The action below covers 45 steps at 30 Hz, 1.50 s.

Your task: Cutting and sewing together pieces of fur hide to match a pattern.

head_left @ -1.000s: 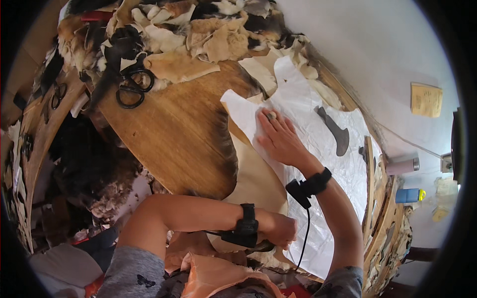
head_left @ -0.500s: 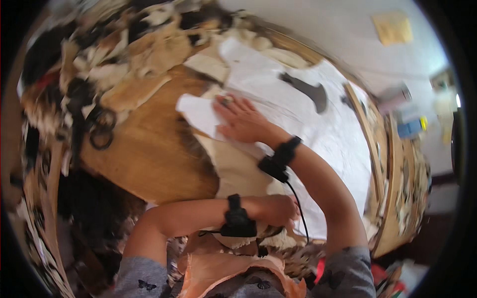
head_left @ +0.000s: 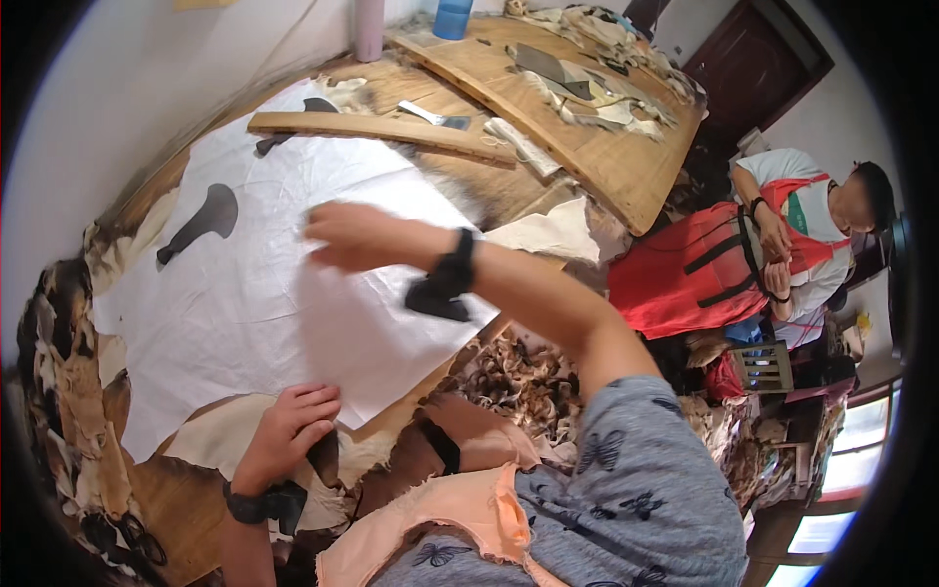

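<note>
A large white sheet (head_left: 245, 313) with creases lies spread over pale hide on the wooden table. At its near edge rests my left hand (head_left: 298, 423), the fingers laid over the sheet. My right hand (head_left: 354, 238) is raised over the sheet's middle and throws a shadow on it. Motion smears its fingers, and nothing shows in them. Left of that hand, a dark tool with a fan-shaped blade (head_left: 207, 219) lies on the sheet. A long wooden bar (head_left: 381, 129) lies across the far edge, partly covering another dark tool (head_left: 318, 105). Black bands circle both my wrists.
Beyond the bar lie a scraper with a white handle (head_left: 425, 112) and a second wooden board (head_left: 518, 127). A blue cup (head_left: 452, 18) stands at the back. Fur scraps (head_left: 73, 391) pile up at left. At right sits another person (head_left: 797, 210) beside a red cloth (head_left: 665, 274).
My view has swung to the right, bringing the other person into sight. My right hand has lifted off the sheet; my left hand now rests on its near edge.
</note>
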Each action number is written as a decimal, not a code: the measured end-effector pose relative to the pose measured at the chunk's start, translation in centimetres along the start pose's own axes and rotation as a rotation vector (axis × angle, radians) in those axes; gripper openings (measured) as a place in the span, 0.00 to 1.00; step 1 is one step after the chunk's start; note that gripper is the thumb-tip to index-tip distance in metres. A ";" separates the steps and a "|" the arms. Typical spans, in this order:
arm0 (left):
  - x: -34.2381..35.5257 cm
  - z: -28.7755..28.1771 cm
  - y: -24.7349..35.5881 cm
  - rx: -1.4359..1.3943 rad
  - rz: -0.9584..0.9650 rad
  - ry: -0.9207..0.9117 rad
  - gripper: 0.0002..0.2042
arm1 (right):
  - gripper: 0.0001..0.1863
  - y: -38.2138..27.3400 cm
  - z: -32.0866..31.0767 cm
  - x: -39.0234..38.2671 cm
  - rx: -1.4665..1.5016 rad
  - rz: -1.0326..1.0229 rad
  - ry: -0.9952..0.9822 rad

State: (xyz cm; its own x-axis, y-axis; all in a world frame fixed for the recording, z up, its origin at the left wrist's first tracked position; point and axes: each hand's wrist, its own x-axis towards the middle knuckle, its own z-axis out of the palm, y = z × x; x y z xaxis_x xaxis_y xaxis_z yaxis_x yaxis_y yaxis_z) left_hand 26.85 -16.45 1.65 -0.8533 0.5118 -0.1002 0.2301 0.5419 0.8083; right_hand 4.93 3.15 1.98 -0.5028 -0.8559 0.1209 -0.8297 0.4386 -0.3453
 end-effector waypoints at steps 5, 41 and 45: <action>-0.4 0.3 0.3 -0.073 -0.115 0.052 0.12 | 0.07 11.5 -4.5 -15.5 -0.173 0.375 0.191; -4.4 2.8 2.9 -0.141 -0.595 0.710 0.09 | 0.06 17.9 -8.4 -19.9 -0.228 0.615 0.155; -7.7 1.3 0.5 -0.322 -0.824 1.096 0.12 | 0.07 17.3 -8.3 -18.8 -0.281 0.533 0.188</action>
State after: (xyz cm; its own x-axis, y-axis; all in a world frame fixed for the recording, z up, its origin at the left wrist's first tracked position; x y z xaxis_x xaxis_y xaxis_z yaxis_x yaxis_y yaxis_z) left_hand 34.09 -19.30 2.06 -0.6494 -0.7257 -0.2274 -0.4953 0.1767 0.8506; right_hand -1.99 29.10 1.44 -0.8775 -0.4482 0.1705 -0.4725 0.8688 -0.1482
